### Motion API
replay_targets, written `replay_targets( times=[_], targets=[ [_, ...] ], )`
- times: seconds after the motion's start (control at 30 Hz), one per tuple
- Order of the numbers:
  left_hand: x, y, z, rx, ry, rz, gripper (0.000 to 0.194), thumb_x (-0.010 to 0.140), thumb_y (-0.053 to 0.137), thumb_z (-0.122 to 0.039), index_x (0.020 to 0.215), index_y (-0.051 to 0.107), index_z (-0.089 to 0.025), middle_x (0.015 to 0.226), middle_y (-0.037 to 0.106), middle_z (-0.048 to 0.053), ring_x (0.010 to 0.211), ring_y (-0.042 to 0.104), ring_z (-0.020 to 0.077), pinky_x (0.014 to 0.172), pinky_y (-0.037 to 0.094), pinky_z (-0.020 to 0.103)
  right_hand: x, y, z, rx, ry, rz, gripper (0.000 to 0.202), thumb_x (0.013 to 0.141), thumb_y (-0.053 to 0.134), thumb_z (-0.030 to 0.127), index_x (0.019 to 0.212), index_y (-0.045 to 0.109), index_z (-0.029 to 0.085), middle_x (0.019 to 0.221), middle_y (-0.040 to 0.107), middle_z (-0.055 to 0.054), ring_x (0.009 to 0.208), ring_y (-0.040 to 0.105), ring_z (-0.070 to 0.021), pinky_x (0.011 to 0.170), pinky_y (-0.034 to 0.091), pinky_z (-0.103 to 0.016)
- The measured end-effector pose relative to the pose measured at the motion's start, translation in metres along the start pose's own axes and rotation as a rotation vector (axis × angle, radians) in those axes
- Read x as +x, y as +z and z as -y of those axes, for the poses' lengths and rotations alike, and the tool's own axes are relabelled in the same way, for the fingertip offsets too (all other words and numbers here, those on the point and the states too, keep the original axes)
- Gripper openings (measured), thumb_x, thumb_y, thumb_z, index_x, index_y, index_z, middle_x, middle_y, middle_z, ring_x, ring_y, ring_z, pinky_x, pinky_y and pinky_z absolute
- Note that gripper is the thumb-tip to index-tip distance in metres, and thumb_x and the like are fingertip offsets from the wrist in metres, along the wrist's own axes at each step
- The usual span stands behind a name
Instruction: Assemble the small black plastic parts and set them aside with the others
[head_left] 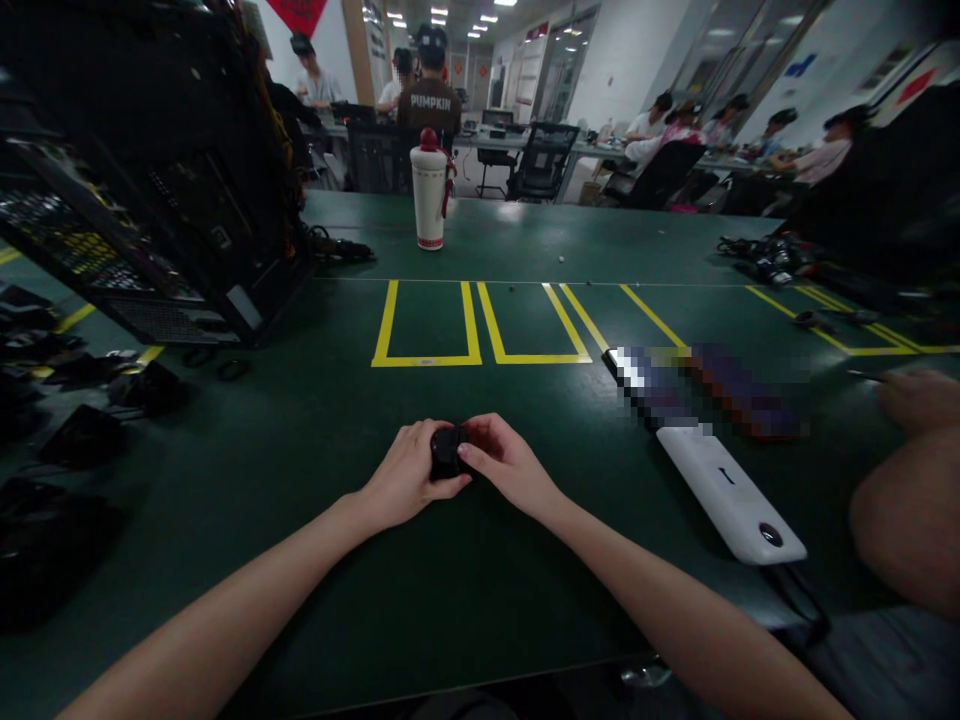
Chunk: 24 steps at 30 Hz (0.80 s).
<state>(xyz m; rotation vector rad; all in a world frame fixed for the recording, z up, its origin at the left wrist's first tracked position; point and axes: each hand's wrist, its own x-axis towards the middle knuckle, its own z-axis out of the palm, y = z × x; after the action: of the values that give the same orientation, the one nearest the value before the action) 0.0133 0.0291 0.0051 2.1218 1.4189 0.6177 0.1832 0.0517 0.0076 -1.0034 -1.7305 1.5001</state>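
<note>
- Green table [337,600]: it spans most of the frame, with yellow tape outlines [387,325] above centre.
- Black computer case [187,190]: upper left, tilted in view, its open side showing circuit boards and cables within.
- White power bank-like device [724,490]: lower right, lying slantwise, well apart from the hands.
- White cup [430,205]: upright at upper centre, red-topped; its contents are hidden.
- Left hand [401,470]: just left of the frame's middle, curled narrowly round the left side of the black piece, thumb along its near side.
- Right hand [510,460]: just right of the middle, thumb and fingers drawn together at the piece's right side.
- Small black piece [445,452]: near the middle of the frame, held between both hands just above or on the table; I cannot tell which. Both hands touch it, the left covering more. It looks blocky, and its long axis cannot be told.
</note>
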Motion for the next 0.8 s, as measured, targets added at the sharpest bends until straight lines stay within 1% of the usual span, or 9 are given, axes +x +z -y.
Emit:
replay_targets(
  times=[0.1,0.2,0.33,0.37,0.43,0.53,0.6,0.7,0.8],
  targets=[
    [0.0004,-0.0001,-0.0015,0.026,0.016,-0.001,0.059,0.069,0.050,-0.049,0.115,0.032,-0.016,0.108,0.047,0.009,0.096,0.045,0.0226,0.082,0.039,0.039,-0.0012,-0.0033,0.0028,0.002,-0.038,0.034,0.024,0.074,0.053,0.026,0.096,0.046,0.020,0.095,0.050,-0.003,0.089,0.051,-0.0144,0.079,0.043,-0.034],
    [0.0010,0.0007,-0.0019,0.038,0.020,-0.008,0.064,0.070,0.049,-0.049,0.120,0.027,-0.016,0.111,0.045,0.010,0.098,0.044,0.0233,0.083,0.038,0.040,-0.0016,-0.0058,0.0050,0.028,-0.092,0.060,0.032,0.070,0.058,0.021,0.099,0.044,0.022,0.104,0.047,-0.002,0.099,0.047,-0.0150,0.087,0.040,-0.034],
    [0.0011,0.0029,-0.0002,0.037,0.006,-0.016,0.067,0.069,0.049,-0.050,0.121,0.026,-0.016,0.113,0.045,0.011,0.100,0.044,0.0244,0.085,0.037,0.041,-0.0012,-0.0056,0.0035,0.013,0.032,0.034,0.024,0.077,0.049,0.031,0.098,0.044,0.021,0.095,0.049,-0.003,0.087,0.051,-0.0144,0.075,0.045,-0.034],
    [0.0010,0.0032,0.0003,0.037,0.006,-0.021,0.068,0.068,0.050,-0.050,0.122,0.026,-0.016,0.113,0.045,0.011,0.101,0.044,0.0246,0.085,0.037,0.042,-0.0012,-0.0052,0.0032,0.006,0.045,0.037,0.022,0.077,0.047,0.032,0.096,0.045,0.021,0.093,0.050,-0.003,0.084,0.051,-0.0141,0.073,0.046,-0.034],
    [0.0005,0.0035,0.0013,0.032,0.013,-0.025,0.067,0.068,0.051,-0.050,0.121,0.027,-0.017,0.113,0.045,0.011,0.101,0.044,0.0248,0.085,0.037,0.042,-0.0014,-0.0047,0.0032,0.006,0.003,0.054,0.021,0.076,0.050,0.029,0.095,0.046,0.022,0.094,0.049,-0.002,0.085,0.051,-0.0139,0.075,0.045,-0.034],
    [-0.0001,0.0034,0.0021,0.020,0.009,-0.019,0.066,0.069,0.049,-0.051,0.121,0.027,-0.017,0.113,0.045,0.011,0.100,0.044,0.0241,0.084,0.038,0.041,-0.0017,-0.0044,0.0034,0.039,-0.075,0.064,0.034,0.070,0.058,0.022,0.100,0.044,0.024,0.103,0.047,-0.002,0.095,0.048,-0.0149,0.084,0.041,-0.035],
    [-0.0002,0.0034,0.0025,0.020,-0.003,-0.015,0.068,0.069,0.049,-0.051,0.122,0.026,-0.016,0.114,0.044,0.011,0.101,0.044,0.0236,0.085,0.038,0.040,-0.0014,-0.0044,0.0020,0.064,-0.034,0.045,0.037,0.070,0.059,0.024,0.103,0.043,0.024,0.102,0.047,-0.002,0.094,0.049,-0.0150,0.083,0.042,-0.034],
    [0.0001,0.0040,0.0029,0.033,0.000,-0.014,0.070,0.068,0.050,-0.051,0.122,0.025,-0.015,0.116,0.044,0.011,0.103,0.042,0.0234,0.087,0.036,0.040,-0.0001,-0.0049,-0.0010,0.073,0.059,0.033,0.025,0.076,0.049,0.033,0.098,0.044,0.021,0.092,0.050,-0.003,0.082,0.052,-0.0138,0.071,0.046,-0.033],
    [0.0005,0.0047,0.0028,0.047,0.018,-0.018,0.069,0.068,0.051,-0.050,0.122,0.026,-0.015,0.114,0.044,0.011,0.101,0.043,0.0239,0.086,0.036,0.041,0.0006,-0.0065,-0.0017,0.067,0.008,0.070,0.020,0.076,0.050,0.030,0.093,0.046,0.021,0.091,0.051,-0.002,0.082,0.052,-0.0133,0.072,0.046,-0.032]
  ],
)
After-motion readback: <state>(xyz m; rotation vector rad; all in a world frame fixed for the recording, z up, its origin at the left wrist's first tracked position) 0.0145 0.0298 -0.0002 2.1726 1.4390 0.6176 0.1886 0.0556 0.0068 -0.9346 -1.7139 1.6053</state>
